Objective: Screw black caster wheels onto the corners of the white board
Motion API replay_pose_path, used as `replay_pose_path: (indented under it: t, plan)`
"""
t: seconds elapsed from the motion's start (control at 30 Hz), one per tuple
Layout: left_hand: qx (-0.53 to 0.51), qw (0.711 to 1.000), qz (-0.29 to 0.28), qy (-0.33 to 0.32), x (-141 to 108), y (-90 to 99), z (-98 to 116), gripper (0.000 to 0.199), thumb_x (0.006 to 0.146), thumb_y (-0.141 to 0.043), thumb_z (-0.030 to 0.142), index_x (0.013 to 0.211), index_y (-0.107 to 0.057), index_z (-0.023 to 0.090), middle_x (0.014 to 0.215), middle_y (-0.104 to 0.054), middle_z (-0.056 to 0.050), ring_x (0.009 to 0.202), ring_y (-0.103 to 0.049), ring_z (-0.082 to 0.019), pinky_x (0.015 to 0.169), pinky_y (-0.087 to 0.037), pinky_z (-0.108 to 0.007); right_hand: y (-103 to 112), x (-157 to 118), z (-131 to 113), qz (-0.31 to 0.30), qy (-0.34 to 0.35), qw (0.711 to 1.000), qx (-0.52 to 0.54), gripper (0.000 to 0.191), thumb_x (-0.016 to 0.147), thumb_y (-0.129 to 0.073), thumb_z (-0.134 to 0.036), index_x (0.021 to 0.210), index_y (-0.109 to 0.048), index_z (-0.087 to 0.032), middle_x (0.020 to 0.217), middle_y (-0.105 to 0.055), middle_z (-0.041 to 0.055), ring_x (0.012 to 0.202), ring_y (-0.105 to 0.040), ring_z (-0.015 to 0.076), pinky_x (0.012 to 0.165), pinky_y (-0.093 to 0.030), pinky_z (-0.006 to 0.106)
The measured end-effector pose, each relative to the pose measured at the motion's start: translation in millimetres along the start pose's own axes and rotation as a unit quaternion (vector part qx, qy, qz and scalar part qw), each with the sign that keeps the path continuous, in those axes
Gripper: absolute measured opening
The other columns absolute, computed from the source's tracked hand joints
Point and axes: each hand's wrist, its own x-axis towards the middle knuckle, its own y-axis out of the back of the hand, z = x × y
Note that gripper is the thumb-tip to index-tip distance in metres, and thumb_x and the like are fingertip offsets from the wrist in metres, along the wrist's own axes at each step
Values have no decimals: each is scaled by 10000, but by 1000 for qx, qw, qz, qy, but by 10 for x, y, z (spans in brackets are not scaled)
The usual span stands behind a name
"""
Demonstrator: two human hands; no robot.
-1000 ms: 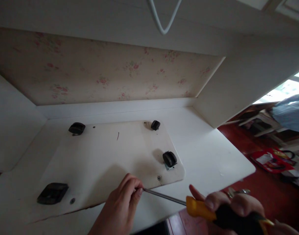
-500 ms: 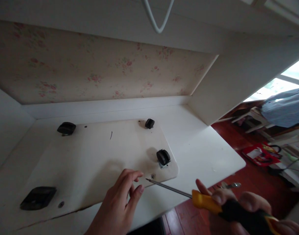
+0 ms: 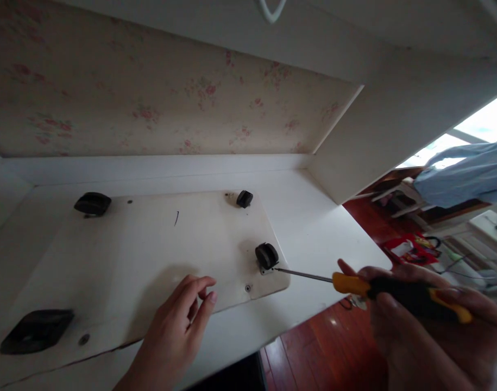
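My right hand [image 3: 419, 304] is closed around the yellow-and-black handle of a screwdriver [image 3: 305, 275]. Its thin metal shaft points left, and the tip appears to be at the metal mounting plate of a black caster wheel [image 3: 266, 255]; whether it touches a screw is too small to tell. That caster sits near the right corner of a white board [image 3: 207, 244] lying on a white desktop. My left hand [image 3: 181, 315] hovers over the board's front edge, fingers loosely curled and the thumb a little apart from the index finger. Nothing shows between them.
More black casters stand on the board at the far right [image 3: 244, 199], far left [image 3: 92, 204] and near left [image 3: 37, 331]. A white side panel [image 3: 395, 119] rises on the right. Below the desk edge lie a red wooden floor [image 3: 317, 347] and a red bag [image 3: 413, 248].
The screwdriver tip has moved from beside the hole at the board's front edge to the caster's plate. My left hand has drawn back left, its index finger and thumb closer together.
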Motion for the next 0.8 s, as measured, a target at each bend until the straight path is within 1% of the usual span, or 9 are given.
replay_pose_path:
  t: [0.1,0.17,0.27,0.37,0.47,0.53,0.63,0.7,0.8]
  plan:
    - [6,1000,-8,-15,2,0,6,150,985,-519,346,1068,-609,260,884,-640,12,639,-613,-107,589,-522,-197,-43,50,12,-79,35,996,-25,560,641,-765,4,1073,-560,-287,1062,-662,19,885,-715,239,803,-629,482]
    - [20,999,-10,-41,7,-5,29,128,987,-518,317,1052,-610,256,915,-657,1,678,-633,-116,616,-532,-204,-53,71,30,-87,37,995,-27,540,670,-748,5,1084,-556,-282,1064,-658,20,884,-718,231,777,-638,448]
    - [68,991,7,-118,6,-34,104,95,976,-537,262,1028,-614,244,953,-683,-22,828,-670,-162,762,-550,-268,-75,84,52,-88,36,995,-23,535,671,-744,10,1080,-553,-278,1070,-655,24,890,-719,229,785,-639,445]
    - [125,970,6,-207,-5,-109,218,86,953,-561,206,1014,-617,227,966,-710,-32,895,-667,-207,861,-524,-361,-98,94,65,-101,32,994,-22,517,675,-746,1,1060,-554,-286,1066,-649,14,906,-717,227,786,-638,447]
    - [181,946,-23,-267,8,-236,342,129,928,-597,207,1054,-627,207,1103,-732,-51,994,-659,-258,887,-501,-421,-111,107,69,-120,25,992,-27,519,687,-745,-8,1069,-556,-303,1053,-646,4,901,-716,226,738,-640,427]
    - [221,933,-46,-279,42,-345,412,158,912,-620,201,1070,-633,198,1219,-712,-59,1071,-639,-282,906,-487,-442,-120,115,63,-125,22,991,-30,521,692,-744,-10,1077,-559,-309,1050,-647,4,879,-718,228,722,-640,439]
    - [275,920,-71,-272,112,-525,467,207,898,-638,170,1104,-631,192,1325,-666,-60,1135,-604,-279,935,-469,-455,-142,124,42,-133,25,990,-34,515,702,-747,-20,1082,-561,-314,1063,-640,4,869,-716,222,759,-641,477]
    - [300,913,-62,-270,150,-640,464,229,918,-630,196,1147,-622,198,1352,-649,-58,1161,-580,-266,945,-456,-454,-158,128,22,-143,22,989,-42,505,720,-740,-24,1086,-561,-322,1077,-625,0,879,-712,210,794,-639,476]
    - [334,901,-47,-272,185,-769,429,232,939,-618,238,1169,-620,206,1334,-655,-50,1127,-570,-244,921,-450,-435,-168,127,0,-152,10,987,-46,488,752,-716,-13,1084,-559,-335,1101,-599,-1,913,-704,203,831,-634,454]
